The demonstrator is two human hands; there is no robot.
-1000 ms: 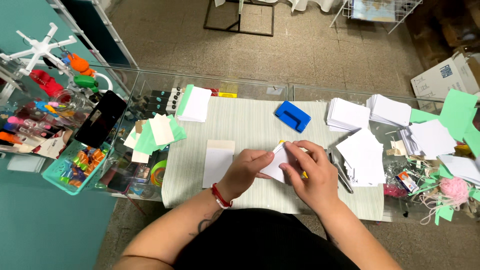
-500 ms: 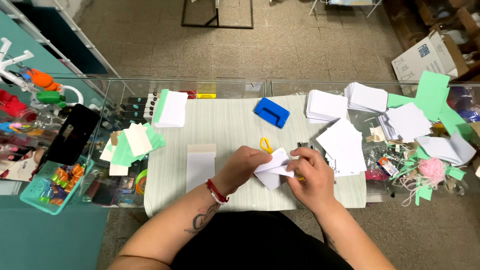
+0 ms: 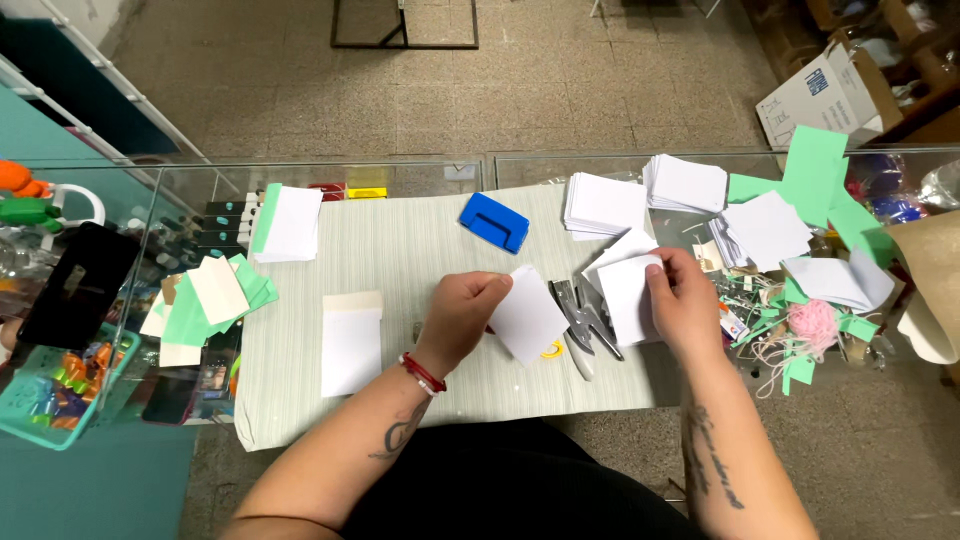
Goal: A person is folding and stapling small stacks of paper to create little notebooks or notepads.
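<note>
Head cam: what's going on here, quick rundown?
A person sits at a glass counter covered by a pale mat, sorting paper. The left hand holds one white sheet by its top edge; the right hand rests on another white sheet beside it. Metal pliers lie between them, a blue hole punch beyond, and white paper stacks further right.

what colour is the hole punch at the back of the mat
Bright blue: the small plastic hole punch lies on the pale striped mat, clearest in the head view.

I see a speckled stone floor [image 3: 600, 90], a glass worktop [image 3: 440, 172], and a teal wall [image 3: 30, 120] at left.
</note>
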